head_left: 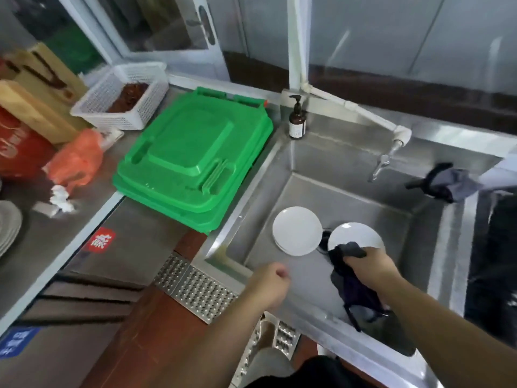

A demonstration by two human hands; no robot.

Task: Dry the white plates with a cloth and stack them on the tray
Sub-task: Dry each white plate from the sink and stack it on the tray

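Steel sink (349,163), deep basin. Two lots of white plates on its floor near the drain: a small stack of plates (297,230) toward the front-left corner, and one single plate (353,234) just right of it, over the drain edge.

Right hand (369,266) grips a dark cloth (353,287), fingers curled round it, cloth bunched on the near rim of the single plate; rest of cloth hangs down over the sink's front wall. Left hand (270,285) hovers over the sink's front-left corner, fingers curled in, holding nothing; can't tell if it touches the rim.

Brown pump bottle (296,119) at the sink's back-left corner. Tap (382,162) juts from the back-right. Another person's hand w/ a grey cloth (444,182) at the right edge.

Desk (42,233) left of sink: stack of green trays (193,158) upside down, overhanging the desk's right edge, just beside the sink. White basket (120,98) at back w/ dark red stuff inside, can't tell what. Orange bag (77,161), red bag (16,144), more plates (8,228) at the left edge.
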